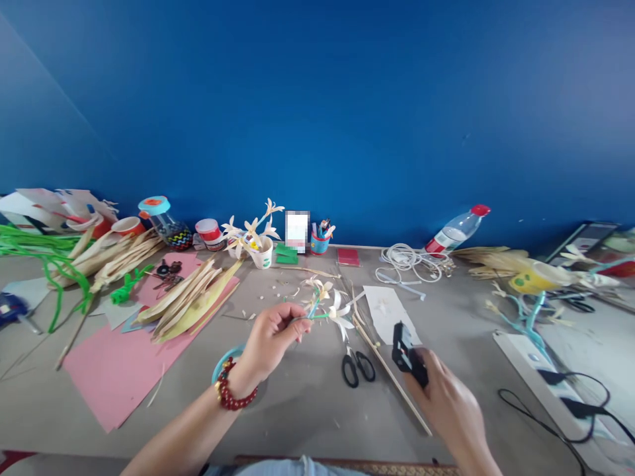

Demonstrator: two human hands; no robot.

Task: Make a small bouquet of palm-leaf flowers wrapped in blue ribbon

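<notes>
My left hand point(280, 334) pinches the thin green and blue stem of a spray of craft flowers point(340, 312) with pale, husk-like petals. The blooms point right, away from my fingertips. A red bead bracelet circles that wrist, and a light blue round object point(224, 362) is partly hidden behind it. My right hand point(449, 396) is closed around a black stapler-like tool point(404, 352); its exact kind is unclear. The tool is held apart from the flowers, to their lower right. Black-handled scissors point(358, 367) lie between my hands, their blades partly covered by petals.
A long thin stick point(391, 378) and white paper point(387, 312) lie mid-table. Dried husks point(181, 297) rest on pink paper point(119, 370) at left. Along the wall stand a cup of flowers point(262, 254), a pen holder point(320, 244), cable point(404, 261) and a tilted bottle point(456, 231). A power strip point(526, 360) is right.
</notes>
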